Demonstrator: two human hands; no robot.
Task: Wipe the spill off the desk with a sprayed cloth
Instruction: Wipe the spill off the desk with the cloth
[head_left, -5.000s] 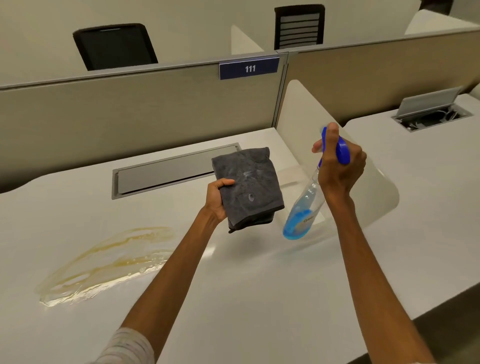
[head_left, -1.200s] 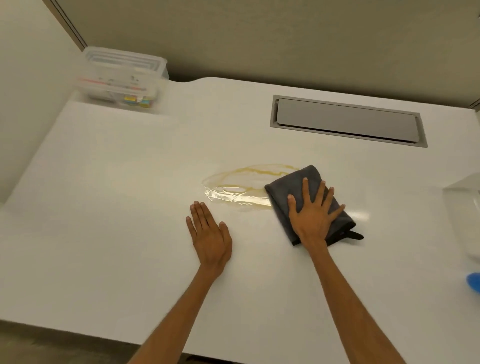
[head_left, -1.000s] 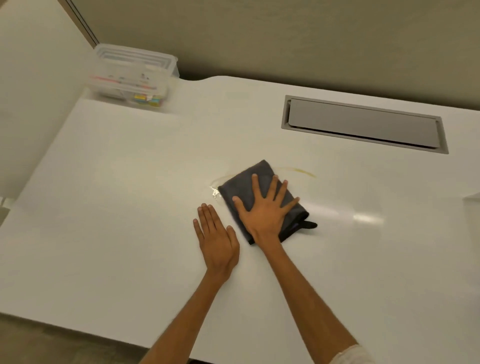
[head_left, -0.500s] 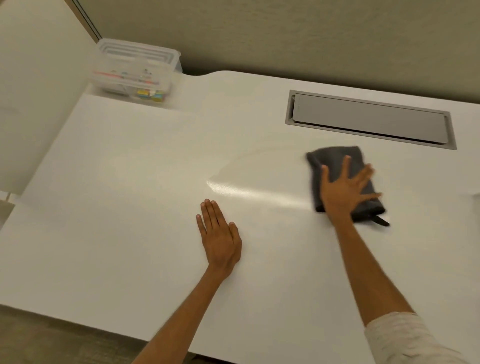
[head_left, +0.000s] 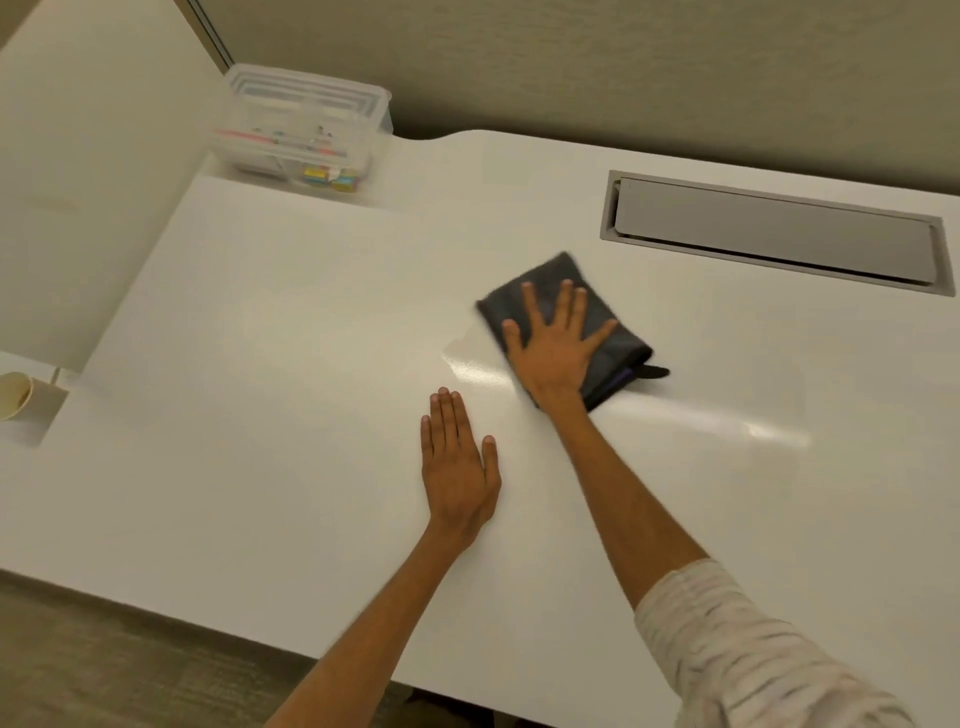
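A folded dark grey cloth (head_left: 613, 332) lies flat on the white desk (head_left: 260, 415), near its middle. My right hand (head_left: 553, 348) presses down on the cloth with fingers spread, palm flat. My left hand (head_left: 460, 467) rests flat on the bare desk, nearer to me and just left of the cloth, holding nothing. Beside the cloth's left edge only a faint wet sheen (head_left: 472, 364) shows where the yellowish spill was. The spray bottle is out of view.
A clear plastic box (head_left: 301, 130) with small coloured items sits at the desk's far left corner. A grey cable hatch (head_left: 774, 234) is set into the desk at the far right. A paper cup (head_left: 13, 395) stands at the left edge, beyond a side panel.
My right hand has slid the cloth back to the left across the desk after a sweep to the right. The yellow spill seen a second ago is gone. My left hand has stayed put.
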